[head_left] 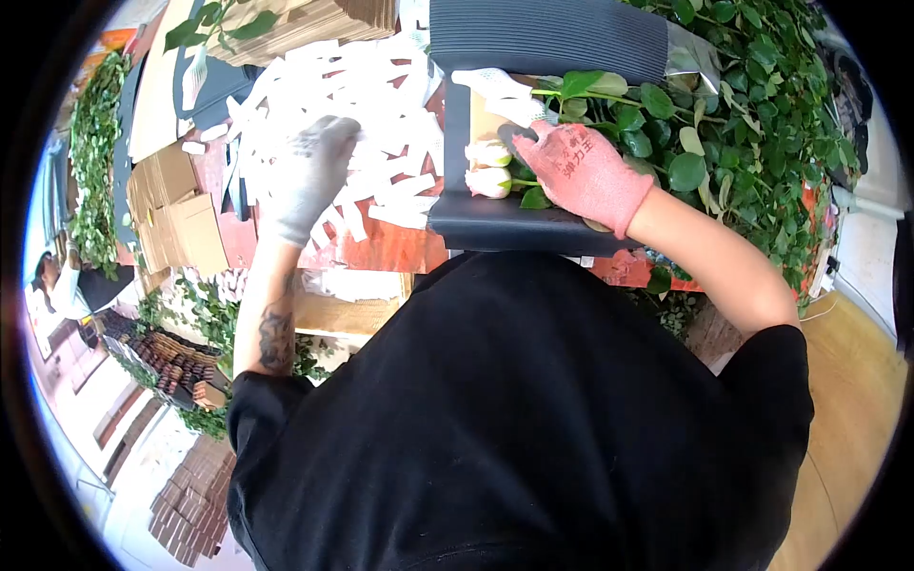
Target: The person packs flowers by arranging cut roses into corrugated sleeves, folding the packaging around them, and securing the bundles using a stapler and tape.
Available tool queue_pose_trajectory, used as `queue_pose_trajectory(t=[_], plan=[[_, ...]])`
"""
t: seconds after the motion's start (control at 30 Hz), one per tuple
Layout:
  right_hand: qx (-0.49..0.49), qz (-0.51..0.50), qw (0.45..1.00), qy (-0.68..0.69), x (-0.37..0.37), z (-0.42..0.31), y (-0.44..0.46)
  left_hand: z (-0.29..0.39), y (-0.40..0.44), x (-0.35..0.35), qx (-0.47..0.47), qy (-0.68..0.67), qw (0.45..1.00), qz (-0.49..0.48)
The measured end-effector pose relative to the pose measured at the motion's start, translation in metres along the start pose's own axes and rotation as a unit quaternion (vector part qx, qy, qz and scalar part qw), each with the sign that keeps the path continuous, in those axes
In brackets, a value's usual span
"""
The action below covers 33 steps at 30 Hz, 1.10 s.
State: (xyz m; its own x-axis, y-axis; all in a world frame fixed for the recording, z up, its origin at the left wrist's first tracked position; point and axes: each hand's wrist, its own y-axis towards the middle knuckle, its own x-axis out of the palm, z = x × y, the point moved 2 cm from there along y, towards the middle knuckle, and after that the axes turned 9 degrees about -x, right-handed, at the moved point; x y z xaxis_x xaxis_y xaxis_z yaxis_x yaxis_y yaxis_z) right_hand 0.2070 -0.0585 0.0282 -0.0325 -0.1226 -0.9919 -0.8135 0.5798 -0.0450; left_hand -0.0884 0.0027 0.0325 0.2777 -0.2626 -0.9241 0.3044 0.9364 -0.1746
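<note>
My left hand (314,176), in a pale grey glove, is over a heap of white strips (395,105); motion smears its fingers, and whether it holds one is unclear. My right hand (586,171), in a pink glove with dark fingertips, is closed around a rose by its stem, just behind the blooms; part of the grip is hidden. Two pale pink-white roses (489,169) lie at its fingertips. Beside them are rose heads in white net sleeves (500,93). The flowers rest on a black sheet (514,224), their leafy stems pointing right.
Dark ribbed sheets (547,43) lie beyond the roses. A thick mass of green foliage (762,114) fills the right side. Stacked cardboard (319,29) stands at the back, with folded cardboard (176,209) at left. The red tabletop (390,246) shows near my body. Another person (71,285) is at far left.
</note>
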Motion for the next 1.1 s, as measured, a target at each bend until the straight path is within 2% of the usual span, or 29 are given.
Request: queue_pose_trajectory(t=[0.03,0.07,0.1,0.13,0.17,0.2,0.27,0.33,0.37,0.47,0.53,0.6,0.63,0.73,0.77,0.83,0.9,0.93,1.03,1.1], plan=[[0.029,-0.046,0.998,0.016,-0.006,-0.002,0.005,0.011,-0.004,-0.013,0.050,0.061,0.994,0.079],[0.051,-0.093,0.994,0.028,-0.010,-0.002,0.009,0.029,-0.008,-0.019,0.066,0.023,0.997,0.044],[0.052,-0.075,0.995,0.028,-0.013,-0.003,0.008,0.067,-0.014,-0.029,0.076,-0.019,0.997,0.011],[0.022,-0.030,0.999,0.004,-0.004,-0.001,0.004,0.086,-0.025,-0.023,0.157,-0.136,0.978,-0.021],[0.016,-0.031,0.999,0.006,-0.004,0.000,0.003,0.120,-0.032,-0.030,0.208,-0.064,0.975,-0.051],[0.009,-0.034,0.999,0.007,-0.006,0.001,0.003,0.125,-0.033,-0.002,0.239,-0.041,0.970,-0.015],[0.062,0.008,0.996,0.066,-0.023,0.002,0.002,0.128,-0.034,0.010,0.195,-0.047,0.978,-0.051],[0.116,0.114,0.986,0.022,-0.036,0.008,-0.003,0.122,-0.036,0.019,0.193,-0.054,0.979,-0.031],[0.161,0.058,0.985,-0.028,-0.035,0.012,-0.004,0.121,-0.039,0.024,0.205,-0.050,0.977,-0.030],[0.167,-0.006,0.986,-0.019,-0.016,0.021,-0.004,0.121,-0.041,0.021,0.207,-0.088,0.974,-0.025],[0.128,0.004,0.991,-0.037,-0.020,0.017,0.006,0.118,-0.039,0.025,0.205,-0.098,0.974,-0.017],[0.176,-0.044,0.983,0.000,-0.027,0.012,0.016,0.118,-0.041,0.026,0.217,-0.113,0.970,0.015],[0.140,0.016,0.990,-0.018,-0.023,0.011,0.015,0.117,-0.042,0.027,0.213,-0.115,0.970,0.016],[0.114,-0.045,0.992,-0.025,-0.011,0.011,0.025,0.116,-0.040,0.028,0.235,-0.127,0.963,0.037],[0.083,-0.012,0.995,-0.052,-0.012,0.009,0.021,0.114,-0.038,0.027,0.235,-0.129,0.963,0.005],[0.083,-0.033,0.995,-0.054,-0.011,0.010,0.020,0.107,-0.030,0.021,0.236,-0.128,0.963,-0.025],[0.086,-0.056,0.993,-0.052,-0.010,0.008,0.016,0.092,-0.013,0.015,0.159,-0.217,0.963,-0.030],[0.081,-0.047,0.994,-0.049,-0.010,0.008,0.018,0.086,-0.004,0.013,0.173,-0.177,0.965,0.090],[0.067,-0.030,0.996,-0.055,-0.009,0.009,0.017,0.083,0.011,0.029,0.153,-0.173,0.969,0.086],[0.080,-0.021,0.996,-0.031,-0.004,0.012,0.016,0.086,0.017,0.039,0.115,-0.149,0.981,0.046]])
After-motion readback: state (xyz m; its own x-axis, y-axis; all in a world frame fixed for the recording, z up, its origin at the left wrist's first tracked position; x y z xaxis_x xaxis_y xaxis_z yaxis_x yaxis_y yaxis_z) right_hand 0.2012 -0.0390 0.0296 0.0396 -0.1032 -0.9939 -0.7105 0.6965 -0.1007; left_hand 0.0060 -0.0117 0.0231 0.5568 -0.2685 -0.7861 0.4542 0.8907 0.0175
